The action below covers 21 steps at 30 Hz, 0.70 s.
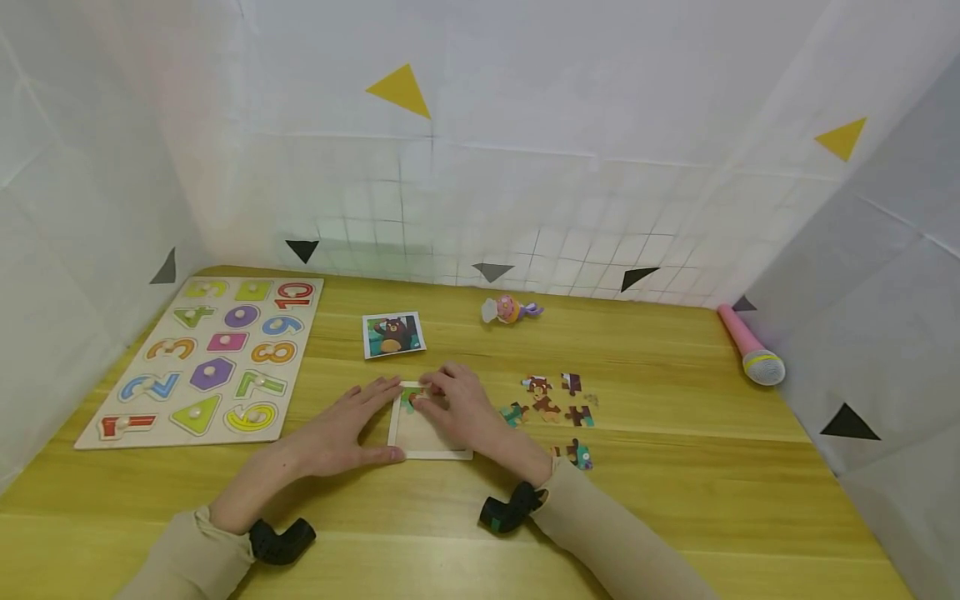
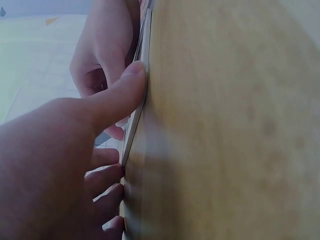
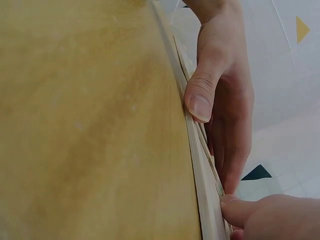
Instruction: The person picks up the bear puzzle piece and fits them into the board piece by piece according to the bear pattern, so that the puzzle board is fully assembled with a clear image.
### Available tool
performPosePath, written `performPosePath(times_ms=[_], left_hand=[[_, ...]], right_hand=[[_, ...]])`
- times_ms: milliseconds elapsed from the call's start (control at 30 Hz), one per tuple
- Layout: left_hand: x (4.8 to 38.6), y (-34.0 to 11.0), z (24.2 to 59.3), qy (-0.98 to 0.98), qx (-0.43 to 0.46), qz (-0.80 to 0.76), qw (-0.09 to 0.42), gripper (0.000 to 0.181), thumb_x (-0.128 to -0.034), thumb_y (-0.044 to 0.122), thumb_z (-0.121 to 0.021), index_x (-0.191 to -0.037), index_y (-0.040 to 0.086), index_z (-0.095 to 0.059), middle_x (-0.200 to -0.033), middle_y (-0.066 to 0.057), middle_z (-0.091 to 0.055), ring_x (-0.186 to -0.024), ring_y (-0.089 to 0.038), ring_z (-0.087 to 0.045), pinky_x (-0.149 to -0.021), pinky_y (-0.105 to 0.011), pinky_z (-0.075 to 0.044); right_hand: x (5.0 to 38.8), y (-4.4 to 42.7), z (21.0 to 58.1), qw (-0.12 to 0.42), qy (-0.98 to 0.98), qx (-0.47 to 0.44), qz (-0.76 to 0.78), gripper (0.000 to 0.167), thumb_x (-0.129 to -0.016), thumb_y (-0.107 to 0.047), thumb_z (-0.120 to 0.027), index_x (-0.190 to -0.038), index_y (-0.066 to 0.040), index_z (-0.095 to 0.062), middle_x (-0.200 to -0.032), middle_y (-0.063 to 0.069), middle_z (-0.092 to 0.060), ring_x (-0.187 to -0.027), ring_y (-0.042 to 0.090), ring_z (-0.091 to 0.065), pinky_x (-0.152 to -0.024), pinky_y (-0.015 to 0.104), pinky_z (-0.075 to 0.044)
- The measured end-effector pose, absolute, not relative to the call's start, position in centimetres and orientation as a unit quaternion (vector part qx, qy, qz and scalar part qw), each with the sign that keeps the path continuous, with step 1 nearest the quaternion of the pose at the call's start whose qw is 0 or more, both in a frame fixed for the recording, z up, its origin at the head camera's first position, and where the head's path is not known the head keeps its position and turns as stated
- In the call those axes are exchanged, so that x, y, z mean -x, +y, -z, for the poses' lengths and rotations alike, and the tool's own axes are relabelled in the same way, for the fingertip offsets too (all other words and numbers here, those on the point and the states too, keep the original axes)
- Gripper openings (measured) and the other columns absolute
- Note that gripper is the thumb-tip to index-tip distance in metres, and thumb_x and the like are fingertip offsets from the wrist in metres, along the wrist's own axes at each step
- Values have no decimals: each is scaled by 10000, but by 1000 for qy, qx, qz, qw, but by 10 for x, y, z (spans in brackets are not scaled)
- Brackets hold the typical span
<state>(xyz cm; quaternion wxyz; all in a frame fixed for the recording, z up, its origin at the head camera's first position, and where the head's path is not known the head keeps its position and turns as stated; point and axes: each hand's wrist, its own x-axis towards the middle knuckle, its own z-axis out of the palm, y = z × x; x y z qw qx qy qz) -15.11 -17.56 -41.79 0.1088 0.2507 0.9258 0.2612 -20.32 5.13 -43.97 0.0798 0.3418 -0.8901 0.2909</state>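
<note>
A shallow white-edged puzzle tray (image 1: pixel 438 455) lies on the table, with green puzzle pieces in its upper left corner. My left hand (image 1: pixel 333 437) lies along the tray's left side, fingers extended at the upper corner and thumb at the lower one. The left wrist view shows that thumb on the tray edge (image 2: pixel 131 137). Over the tray, my right hand (image 1: pixel 468 412) pinches a small reddish-brown puzzle piece (image 1: pixel 414 399) between thumb and finger, beside the green ones. In the right wrist view the right hand (image 3: pixel 275 217) is partly seen; the piece is hidden.
Several loose puzzle pieces (image 1: pixel 546 407) lie right of the tray. Behind it are a bear picture card (image 1: pixel 393 335) and a small pink-and-purple toy (image 1: pixel 507 309). A number and shape board (image 1: pixel 213 372) is at left, a pink toy microphone (image 1: pixel 752 348) at far right.
</note>
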Motion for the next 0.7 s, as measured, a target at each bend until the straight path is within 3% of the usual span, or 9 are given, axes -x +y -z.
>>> performPosePath(times_ms=[467, 700], left_hand=[[149, -175, 415, 927, -299, -211, 86, 850, -946, 564, -597, -1587, 104, -281, -1666, -91, -202, -1532, -346, -168, -1225, -579, -171], [148, -173, 413, 923, -289, -223, 118, 794, -962, 532, -592, -1584, 137, -297, -1670, -34, -195, -1524, -321, -205, -1207, -548, -255]], right_hand=[[203, 51, 440, 86, -883, -350, -301, 287, -944, -230, -710, -1150, -29, -716, -902, 61, -587, -823, 169, -526, -731, 292, -449], [202, 53, 441, 73, -881, -351, -310, 279, -966, -197, -675, -1180, -21, -706, -916, 69, -586, -832, 184, -518, -740, 308, -440]])
